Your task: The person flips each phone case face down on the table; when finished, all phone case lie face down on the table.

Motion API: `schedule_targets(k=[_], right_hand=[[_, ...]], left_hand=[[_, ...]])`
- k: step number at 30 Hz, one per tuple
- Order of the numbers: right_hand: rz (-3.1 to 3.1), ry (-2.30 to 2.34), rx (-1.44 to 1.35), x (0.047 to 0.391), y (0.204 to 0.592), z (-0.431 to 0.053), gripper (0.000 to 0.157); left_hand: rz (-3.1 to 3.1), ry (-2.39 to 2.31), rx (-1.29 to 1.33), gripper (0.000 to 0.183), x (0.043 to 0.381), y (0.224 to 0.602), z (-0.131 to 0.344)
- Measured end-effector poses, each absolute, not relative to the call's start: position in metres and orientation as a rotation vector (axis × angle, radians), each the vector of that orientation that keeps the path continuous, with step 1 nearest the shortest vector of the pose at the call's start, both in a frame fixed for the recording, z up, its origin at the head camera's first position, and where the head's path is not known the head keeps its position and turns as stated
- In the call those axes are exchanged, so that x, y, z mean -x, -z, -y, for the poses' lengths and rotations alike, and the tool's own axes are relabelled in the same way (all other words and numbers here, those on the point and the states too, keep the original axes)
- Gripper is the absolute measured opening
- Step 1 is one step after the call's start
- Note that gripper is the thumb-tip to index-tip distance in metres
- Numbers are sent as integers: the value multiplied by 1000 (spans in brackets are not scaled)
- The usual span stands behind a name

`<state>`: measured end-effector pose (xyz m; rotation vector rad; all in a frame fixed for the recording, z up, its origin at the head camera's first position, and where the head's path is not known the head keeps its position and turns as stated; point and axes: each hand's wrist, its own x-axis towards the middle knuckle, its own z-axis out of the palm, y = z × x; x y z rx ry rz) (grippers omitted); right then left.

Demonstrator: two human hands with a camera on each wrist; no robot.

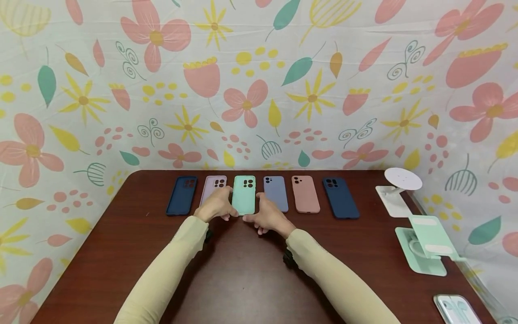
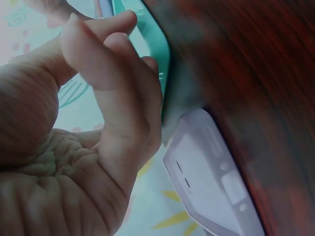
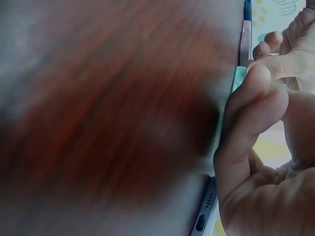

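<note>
A mint green phone case (image 1: 243,200) lies camera cutout up on the dark wooden table, between both hands. My left hand (image 1: 218,204) grips its left side, thumb by the lower corner and fingers along the edge; in the left wrist view bent fingers cover part of the mint rim (image 2: 160,46). On the opposite side my right hand (image 1: 269,215) holds the case's edge, thumb at the lower right corner. A lilac case (image 1: 208,186) is partly hidden behind the left hand. Just past the right hand sits a lavender-blue case (image 1: 276,193).
In the same row are a dark blue case (image 1: 182,195) at left, a pink case (image 1: 306,194) and a navy case (image 1: 341,198) at right. A white stand (image 1: 394,202), a mint stand (image 1: 422,249) and boxed earphones (image 1: 457,310) line the right edge. Patterned cloth hangs behind.
</note>
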<state>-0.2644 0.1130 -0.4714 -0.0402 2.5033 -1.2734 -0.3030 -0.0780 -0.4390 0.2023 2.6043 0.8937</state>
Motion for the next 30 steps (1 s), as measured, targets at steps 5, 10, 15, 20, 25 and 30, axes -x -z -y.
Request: schedule_targets(k=[5, 10, 15, 20, 25, 30], right_hand=[[-2477, 1263, 11, 268, 472, -109, 106], [-2452, 1252, -18, 272, 473, -108, 112], [-2438, 1256, -28, 276, 473, -105, 106], [-2437, 1273, -22, 277, 474, -103, 94], [-2422, 1317, -31, 276, 474, -104, 92], [-2413, 1364, -40, 273, 476, -106, 95]], left_hand=[[-2571, -872, -174, 98, 307, 441, 79], [-2484, -937, -133, 100, 310, 443, 79], [-2434, -987, -126, 85, 310, 442, 79], [-2427, -998, -119, 72, 309, 442, 79], [-2428, -1012, -124, 83, 309, 442, 77], [-2448, -980, -130, 88, 308, 443, 76]])
